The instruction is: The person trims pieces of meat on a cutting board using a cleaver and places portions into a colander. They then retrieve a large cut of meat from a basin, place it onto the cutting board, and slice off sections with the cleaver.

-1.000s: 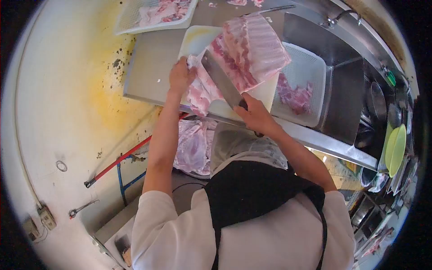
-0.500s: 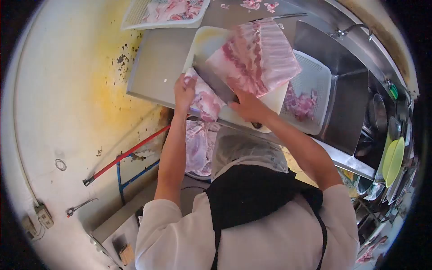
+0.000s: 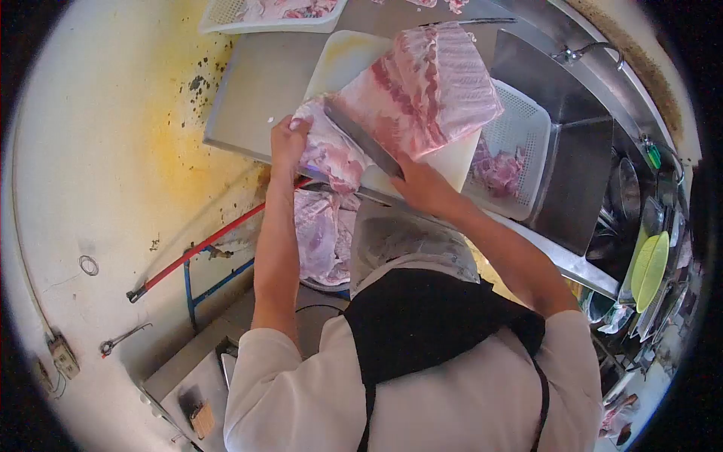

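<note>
My right hand (image 3: 423,184) is closed round the handle of a large knife (image 3: 365,141), whose blade slants up to the left between two pieces of meat. On its left lies a smaller flap of meat (image 3: 331,157), with my left hand (image 3: 289,141) gripping its left edge. A big slab of ribs (image 3: 429,87) rests to the right of the blade, over the white cutting board (image 3: 350,49). Whether the flap is fully apart from the slab is hard to see behind the blade.
A white basket (image 3: 538,143) with meat pieces stands by the sink (image 3: 580,173) on the right. Another white basket (image 3: 263,27) of trimmings is at the back left. Below the counter edge, more meat (image 3: 318,237) fills a container. A second knife (image 3: 482,20) lies behind the ribs.
My left hand has drawn the flap of meat slightly left. The knife blade has turned to show more of its flat side along the flap. The whole view has shifted slightly.
</note>
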Motion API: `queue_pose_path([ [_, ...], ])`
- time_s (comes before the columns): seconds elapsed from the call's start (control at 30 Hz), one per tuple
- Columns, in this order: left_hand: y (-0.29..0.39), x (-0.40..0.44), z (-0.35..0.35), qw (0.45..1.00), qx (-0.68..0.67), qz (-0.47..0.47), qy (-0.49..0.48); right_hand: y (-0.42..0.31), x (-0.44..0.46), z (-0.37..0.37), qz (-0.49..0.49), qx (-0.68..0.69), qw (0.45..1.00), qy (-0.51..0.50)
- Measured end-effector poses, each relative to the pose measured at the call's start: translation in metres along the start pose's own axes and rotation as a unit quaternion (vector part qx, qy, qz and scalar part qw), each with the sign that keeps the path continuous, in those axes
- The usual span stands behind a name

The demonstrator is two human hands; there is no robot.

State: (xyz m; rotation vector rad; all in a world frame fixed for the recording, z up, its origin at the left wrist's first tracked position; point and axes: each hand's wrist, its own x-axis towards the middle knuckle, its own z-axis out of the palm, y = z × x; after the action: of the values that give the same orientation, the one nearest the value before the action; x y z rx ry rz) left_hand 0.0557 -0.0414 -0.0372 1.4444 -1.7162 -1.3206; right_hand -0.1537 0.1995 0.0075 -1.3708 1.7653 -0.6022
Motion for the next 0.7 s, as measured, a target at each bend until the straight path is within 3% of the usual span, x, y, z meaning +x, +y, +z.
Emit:
queue_pose_path([
  [0.2, 0.025, 0.002, -0.015, 0.994, 0.11, 0.002, -0.021, -0.03, -0.075, -0.068, 0.114, 0.005, 0.986, -0.118],
  [0.3, 0.012, 0.005, -0.012, 0.997, 0.073, -0.012, -0.021, -0.02, -0.063, -0.04, 0.043, 0.031, 0.999, 0.004],
  [0.5, 0.0, -0.014, -0.005, 0.999, 0.005, 0.029, -0.023, -0.02, 0.011, 0.003, -0.007, 0.061, 0.997, 0.052],
  [0.57, -0.002, -0.02, -0.001, 0.999, -0.026, 0.03, -0.028, -0.013, 0.038, 0.019, -0.094, -0.011, 0.987, 0.13],
  [0.63, -0.008, -0.019, 0.003, 0.997, -0.009, 0.072, -0.028, -0.02, 0.071, 0.021, -0.091, -0.049, 0.989, 0.103],
  [0.7, -0.013, -0.024, 0.004, 0.996, 0.024, 0.082, -0.021, -0.038, 0.099, 0.016, -0.016, -0.067, 0.998, 0.007],
])
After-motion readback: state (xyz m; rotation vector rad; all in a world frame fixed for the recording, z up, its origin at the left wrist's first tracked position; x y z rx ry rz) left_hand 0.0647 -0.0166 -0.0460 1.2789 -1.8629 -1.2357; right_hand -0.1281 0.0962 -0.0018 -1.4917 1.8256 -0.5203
